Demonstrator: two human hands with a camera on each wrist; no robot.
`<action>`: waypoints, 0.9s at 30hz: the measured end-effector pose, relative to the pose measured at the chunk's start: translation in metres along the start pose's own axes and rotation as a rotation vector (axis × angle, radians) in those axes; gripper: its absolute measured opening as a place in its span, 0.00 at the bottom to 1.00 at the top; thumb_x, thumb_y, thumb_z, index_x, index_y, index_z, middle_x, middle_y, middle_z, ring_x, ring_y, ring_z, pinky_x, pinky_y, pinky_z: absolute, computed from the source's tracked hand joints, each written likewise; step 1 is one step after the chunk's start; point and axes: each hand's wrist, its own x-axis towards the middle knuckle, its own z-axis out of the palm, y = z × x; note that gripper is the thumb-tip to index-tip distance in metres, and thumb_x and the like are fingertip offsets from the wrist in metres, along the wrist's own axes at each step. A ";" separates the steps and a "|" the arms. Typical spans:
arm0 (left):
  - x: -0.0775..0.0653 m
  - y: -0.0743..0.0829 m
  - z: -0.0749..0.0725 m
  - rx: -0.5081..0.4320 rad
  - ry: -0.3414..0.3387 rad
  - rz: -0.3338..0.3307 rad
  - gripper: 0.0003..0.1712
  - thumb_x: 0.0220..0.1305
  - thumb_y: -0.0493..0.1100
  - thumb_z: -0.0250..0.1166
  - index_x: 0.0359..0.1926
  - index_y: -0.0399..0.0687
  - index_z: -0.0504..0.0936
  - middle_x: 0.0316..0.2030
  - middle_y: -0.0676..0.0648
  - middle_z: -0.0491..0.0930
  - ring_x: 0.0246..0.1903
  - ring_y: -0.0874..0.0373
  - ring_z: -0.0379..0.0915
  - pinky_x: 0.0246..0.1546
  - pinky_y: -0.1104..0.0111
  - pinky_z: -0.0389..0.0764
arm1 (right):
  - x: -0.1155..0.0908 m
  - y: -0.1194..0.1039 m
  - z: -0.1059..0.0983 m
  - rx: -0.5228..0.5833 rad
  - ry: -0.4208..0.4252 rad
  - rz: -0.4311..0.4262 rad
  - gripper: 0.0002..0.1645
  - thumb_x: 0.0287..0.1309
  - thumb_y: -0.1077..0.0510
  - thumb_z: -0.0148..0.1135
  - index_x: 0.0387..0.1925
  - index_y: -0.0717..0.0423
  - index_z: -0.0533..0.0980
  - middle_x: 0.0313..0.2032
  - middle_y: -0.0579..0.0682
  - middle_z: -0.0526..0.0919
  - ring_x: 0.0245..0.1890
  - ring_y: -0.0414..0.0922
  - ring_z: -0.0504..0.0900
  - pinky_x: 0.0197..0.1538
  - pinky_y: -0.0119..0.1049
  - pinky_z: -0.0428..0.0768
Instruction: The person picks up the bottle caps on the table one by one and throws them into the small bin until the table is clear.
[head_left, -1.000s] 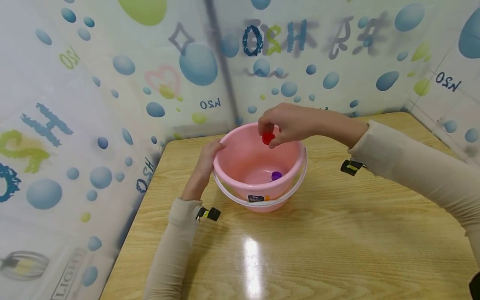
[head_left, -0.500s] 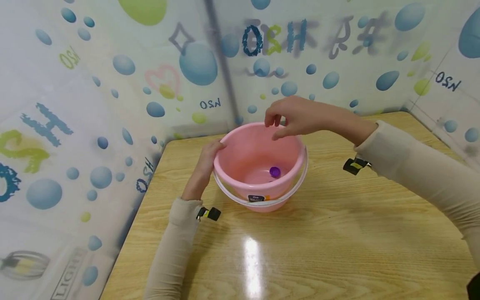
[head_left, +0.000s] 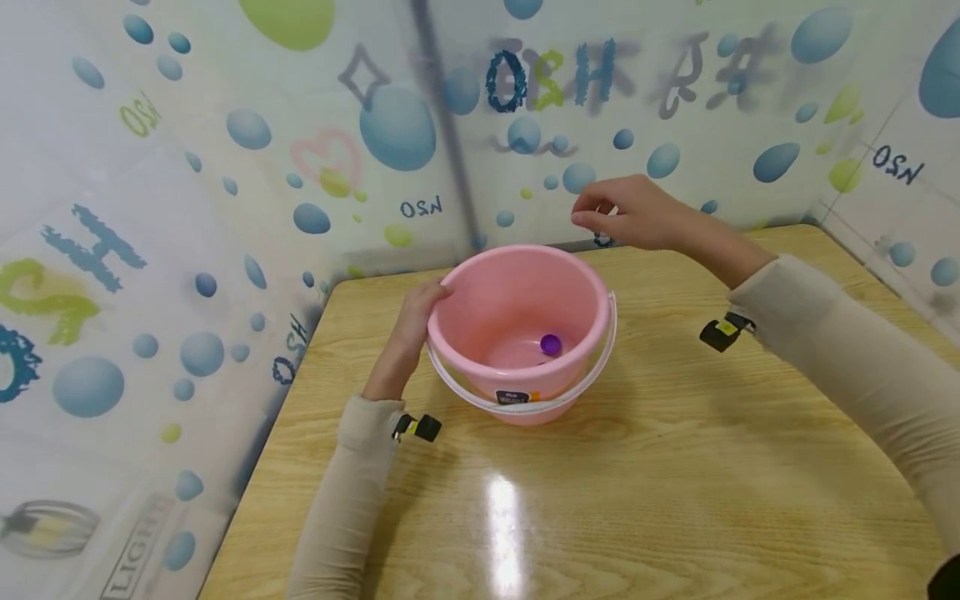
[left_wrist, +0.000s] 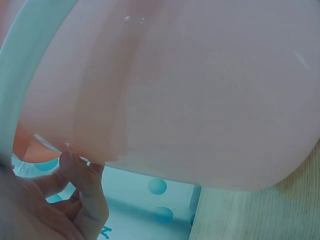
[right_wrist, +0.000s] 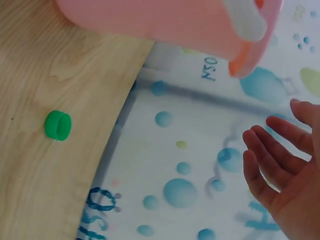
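A pink bucket with a white handle stands on the table. My left hand holds its left rim; in the left wrist view the fingers bend at the edge of the pink wall. Inside, a purple bottle cap lies on the bottom, partly over another small purple edge at the front wall. My right hand hangs in the air behind and right of the bucket, holding nothing, its fingers loosely bent. In the right wrist view a green bottle cap lies on the tabletop, apart from that hand.
The wood-grain table reaches to a patterned wall at the back and another at the left. The white handle hangs down across the bucket's front. A small black device is strapped at each wrist.
My right hand has let go of a red bottle cap over the bucket, and the cap is out of sight. The hand has moved up and right. My left hand has stayed put.
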 end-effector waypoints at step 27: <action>0.000 0.000 0.000 -0.001 0.005 -0.001 0.19 0.65 0.50 0.51 0.47 0.43 0.80 0.30 0.48 0.80 0.24 0.63 0.77 0.29 0.73 0.77 | -0.025 0.067 0.083 0.201 -0.041 0.345 0.23 0.66 0.47 0.54 0.53 0.59 0.75 0.51 0.59 0.80 0.52 0.55 0.77 0.52 0.54 0.77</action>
